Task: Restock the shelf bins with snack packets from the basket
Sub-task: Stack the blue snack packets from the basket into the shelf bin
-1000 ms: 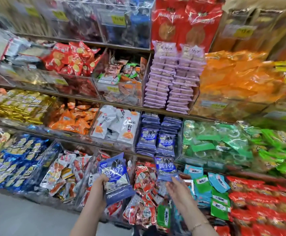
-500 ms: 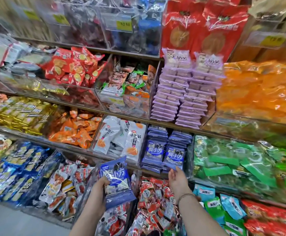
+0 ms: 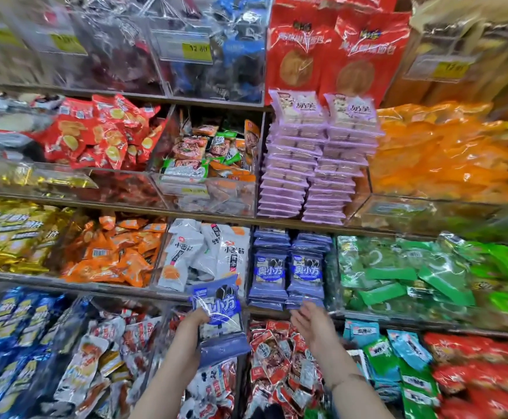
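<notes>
Two hands (image 3: pixel 196 321) (image 3: pixel 311 324), one held packet bundle (image 3: pixel 218 308), two red bags (image 3: pixel 296 52) (image 3: pixel 369 49)

My left hand (image 3: pixel 197 318) grips blue plastic snack packets (image 3: pixel 220 309); my right hand (image 3: pixel 310 321) extends forward, fingers straight.

2 big red bags (image 3: pixel 331 52) stand upright on the top shelf, with a yellow price tag (image 3: pixel 197 51) to their left. Below them sit 2 neat stacks of lilac packs (image 3: pixel 316 158), with orange packs (image 3: pixel 446 155) heaped just beside them on the right. Green packs (image 3: pixel 404 273) lie 1 shelf lower, and gold packets (image 3: pixel 8 234) lie at the far left.
</notes>
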`<move>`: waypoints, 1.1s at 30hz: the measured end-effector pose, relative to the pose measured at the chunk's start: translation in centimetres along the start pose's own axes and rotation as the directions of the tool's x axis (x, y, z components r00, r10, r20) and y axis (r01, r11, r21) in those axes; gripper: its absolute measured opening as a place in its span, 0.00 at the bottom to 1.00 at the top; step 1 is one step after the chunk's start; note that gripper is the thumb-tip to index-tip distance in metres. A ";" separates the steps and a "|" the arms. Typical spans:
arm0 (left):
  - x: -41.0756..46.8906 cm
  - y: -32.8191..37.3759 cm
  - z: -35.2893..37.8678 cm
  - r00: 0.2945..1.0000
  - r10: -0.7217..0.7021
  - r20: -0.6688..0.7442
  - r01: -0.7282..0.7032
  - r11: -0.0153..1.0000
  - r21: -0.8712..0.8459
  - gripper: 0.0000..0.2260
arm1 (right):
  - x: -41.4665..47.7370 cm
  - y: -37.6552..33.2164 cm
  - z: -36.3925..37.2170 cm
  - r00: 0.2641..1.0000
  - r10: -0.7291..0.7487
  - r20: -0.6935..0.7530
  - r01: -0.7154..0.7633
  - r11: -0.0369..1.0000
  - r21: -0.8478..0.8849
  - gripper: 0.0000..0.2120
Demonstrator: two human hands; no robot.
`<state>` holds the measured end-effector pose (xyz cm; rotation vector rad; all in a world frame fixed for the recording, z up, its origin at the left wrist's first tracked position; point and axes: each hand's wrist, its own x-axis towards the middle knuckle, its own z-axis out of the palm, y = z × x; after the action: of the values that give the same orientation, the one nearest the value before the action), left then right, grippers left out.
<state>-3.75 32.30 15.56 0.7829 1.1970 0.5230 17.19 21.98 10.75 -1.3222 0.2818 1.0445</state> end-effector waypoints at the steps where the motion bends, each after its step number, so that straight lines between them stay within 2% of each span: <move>1: 0.3 -0.1 0.1 1.000 -0.003 0.007 0.002 1.000 0.016 0.04 | -0.6 0.5 0.2 0.998 -0.028 0.060 0.036 0.991 -0.132 0.13; 3: 1.1 -0.6 0.2 0.999 -0.032 0.028 0.029 0.996 0.082 0.12 | -2.7 0.9 0.9 0.975 -0.036 0.219 0.112 0.931 -0.348 0.13; 6: 1.6 -0.8 0.6 0.997 -0.020 0.080 0.007 0.988 0.156 0.20 | -5.1 1.6 2.1 0.914 0.002 0.405 0.228 0.824 -0.519 0.17; 9: 1.7 -0.9 1.0 0.991 0.002 0.131 -0.030 0.977 0.211 0.33 | -6.3 2.1 3.1 0.886 -0.047 0.460 0.350 0.718 -0.601 0.21; 12: 2.0 -1.2 1.3 0.992 0.031 0.126 -0.062 0.966 0.250 0.40 | -6.1 2.3 3.3 0.901 -0.094 0.423 0.346 0.743 -0.573 0.12; 18: 2.6 -0.6 1.4 0.993 0.026 0.111 -0.048 0.980 0.194 0.32 | -4.4 1.9 3.0 0.938 -0.208 0.277 0.298 0.893 -0.338 0.06; 22: 3.6 -0.5 0.6 0.994 0.055 0.092 -0.069 0.985 0.158 0.29 | -1.9 0.7 3.0 0.957 -0.286 0.054 0.291 0.934 -0.207 0.06; 25: 4.0 -0.7 0.2 0.996 0.042 0.080 -0.053 0.989 0.142 0.26 | 0.4 -0.2 3.7 0.952 -0.305 -0.019 0.288 0.917 -0.277 0.09; 29: 4.2 -0.8 -0.1 0.998 0.023 0.064 -0.031 0.993 0.118 0.24 | 2.3 -0.2 5.2 0.973 -0.230 0.020 0.222 0.907 -0.359 0.14; 33: 4.3 -0.7 -0.3 1.000 -0.001 0.020 -0.001 0.995 0.102 0.26 | 2.9 0.4 5.3 0.974 -0.210 0.079 0.218 0.796 -0.565 0.19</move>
<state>-2.75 35.08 12.35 0.8728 1.2124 0.4559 16.50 27.96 10.00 -1.8385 -0.2169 0.9752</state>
